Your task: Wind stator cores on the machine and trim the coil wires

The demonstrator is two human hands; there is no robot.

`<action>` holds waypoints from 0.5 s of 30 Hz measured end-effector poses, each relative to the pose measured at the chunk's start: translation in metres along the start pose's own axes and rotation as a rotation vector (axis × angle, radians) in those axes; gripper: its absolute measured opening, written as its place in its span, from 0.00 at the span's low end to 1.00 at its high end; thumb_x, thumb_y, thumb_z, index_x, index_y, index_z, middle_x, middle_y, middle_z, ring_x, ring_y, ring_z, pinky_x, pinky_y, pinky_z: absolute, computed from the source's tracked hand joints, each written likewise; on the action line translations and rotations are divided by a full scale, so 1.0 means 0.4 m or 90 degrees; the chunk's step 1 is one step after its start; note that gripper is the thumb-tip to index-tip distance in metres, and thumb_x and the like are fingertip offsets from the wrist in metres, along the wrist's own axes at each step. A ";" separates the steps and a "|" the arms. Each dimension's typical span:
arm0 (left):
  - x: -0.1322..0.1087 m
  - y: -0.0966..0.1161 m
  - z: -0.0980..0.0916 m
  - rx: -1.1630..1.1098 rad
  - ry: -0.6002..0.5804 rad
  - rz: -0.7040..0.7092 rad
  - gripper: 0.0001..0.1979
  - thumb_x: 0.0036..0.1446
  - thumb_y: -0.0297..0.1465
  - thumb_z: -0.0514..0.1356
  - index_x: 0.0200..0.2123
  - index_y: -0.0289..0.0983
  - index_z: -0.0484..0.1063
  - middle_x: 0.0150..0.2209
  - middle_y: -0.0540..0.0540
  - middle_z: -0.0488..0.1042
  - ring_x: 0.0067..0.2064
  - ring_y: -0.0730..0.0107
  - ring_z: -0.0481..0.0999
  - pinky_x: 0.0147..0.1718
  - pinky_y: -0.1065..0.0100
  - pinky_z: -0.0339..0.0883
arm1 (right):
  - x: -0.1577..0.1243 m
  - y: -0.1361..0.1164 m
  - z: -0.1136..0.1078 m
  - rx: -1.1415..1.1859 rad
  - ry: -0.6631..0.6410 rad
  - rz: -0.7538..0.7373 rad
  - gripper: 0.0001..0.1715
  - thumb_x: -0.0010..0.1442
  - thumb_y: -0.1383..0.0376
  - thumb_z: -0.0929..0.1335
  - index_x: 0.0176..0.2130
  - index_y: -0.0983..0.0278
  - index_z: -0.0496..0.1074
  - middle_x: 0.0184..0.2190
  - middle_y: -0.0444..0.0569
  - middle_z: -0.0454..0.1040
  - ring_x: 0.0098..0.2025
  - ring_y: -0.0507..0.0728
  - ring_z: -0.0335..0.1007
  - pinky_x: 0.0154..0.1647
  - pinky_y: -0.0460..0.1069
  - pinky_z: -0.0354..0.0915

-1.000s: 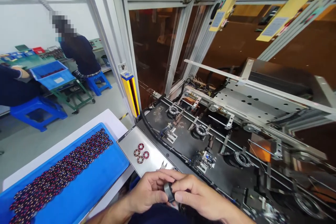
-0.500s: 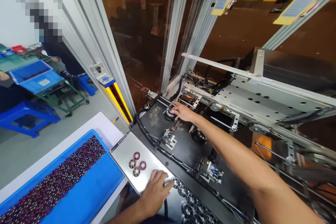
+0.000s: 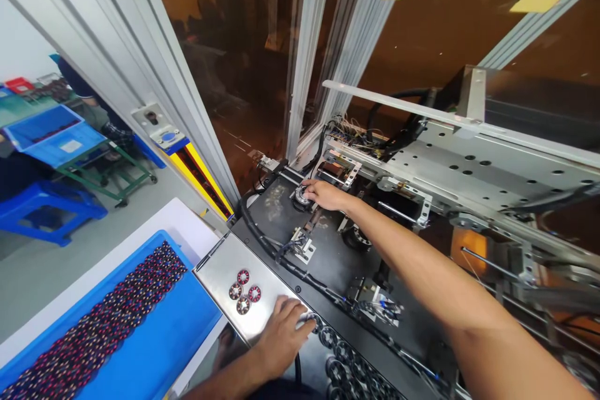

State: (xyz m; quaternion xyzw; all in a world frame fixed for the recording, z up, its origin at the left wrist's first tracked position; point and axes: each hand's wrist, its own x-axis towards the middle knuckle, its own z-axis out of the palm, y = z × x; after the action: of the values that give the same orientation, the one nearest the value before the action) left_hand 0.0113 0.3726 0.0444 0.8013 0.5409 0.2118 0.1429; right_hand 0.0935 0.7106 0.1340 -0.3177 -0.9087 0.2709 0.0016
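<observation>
My right hand [image 3: 327, 194] reaches into the machine, thumb and fingers closed on a round metal part [image 3: 300, 195] in a black round holder on the dark plate. My left hand [image 3: 282, 336] is low over the steel ledge [image 3: 229, 250], its fingers bent around a shiny metal ring [image 3: 302, 320] at the head of a group of rings. These black-and-silver rings [image 3: 338, 367] lie along the ledge to its right. Several small wound stator cores [image 3: 242, 305] with red and copper-coloured windings lie to the left of that hand.
A blue tray [image 3: 173, 325] with overlapping rows of wound cores stands at left. A yellow light curtain [image 3: 199, 175] is on the aluminium frame. Cables [image 3: 300, 270] and small clamps [image 3: 302, 244] cross the machine plate. A co-worker [image 3: 100, 100] is behind, near a blue stool [image 3: 51, 209].
The view has shifted a little. My left hand has edged right, with its fingers closer around the ring. My right hand stays at the round part, which shows slightly more.
</observation>
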 end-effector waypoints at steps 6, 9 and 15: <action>0.003 0.002 0.013 -0.001 0.010 0.014 0.07 0.59 0.32 0.63 0.42 0.41 0.74 0.46 0.44 0.75 0.50 0.59 0.70 0.52 0.54 0.59 | 0.014 0.000 0.021 -0.029 -0.021 0.054 0.15 0.66 0.60 0.67 0.50 0.64 0.70 0.52 0.52 0.71 0.49 0.58 0.71 0.49 0.58 0.70; 0.006 0.003 0.022 -0.004 0.013 0.018 0.07 0.57 0.32 0.65 0.40 0.40 0.74 0.46 0.44 0.76 0.50 0.59 0.71 0.52 0.53 0.59 | 0.019 0.001 0.032 -0.041 -0.037 0.083 0.15 0.66 0.59 0.67 0.50 0.64 0.71 0.49 0.51 0.73 0.46 0.57 0.72 0.46 0.56 0.71; 0.019 0.008 0.037 -0.020 0.019 0.013 0.10 0.52 0.32 0.69 0.37 0.38 0.73 0.43 0.44 0.76 0.47 0.59 0.72 0.51 0.52 0.61 | 0.020 -0.013 0.031 -0.083 -0.012 0.092 0.16 0.66 0.59 0.67 0.50 0.65 0.71 0.48 0.50 0.73 0.45 0.57 0.73 0.45 0.56 0.72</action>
State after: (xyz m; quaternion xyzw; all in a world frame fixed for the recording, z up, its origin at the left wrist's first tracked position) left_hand 0.0239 0.3785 0.0345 0.8011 0.5314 0.2338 0.1454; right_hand 0.0820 0.7058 0.1247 -0.3792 -0.8991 0.2134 -0.0475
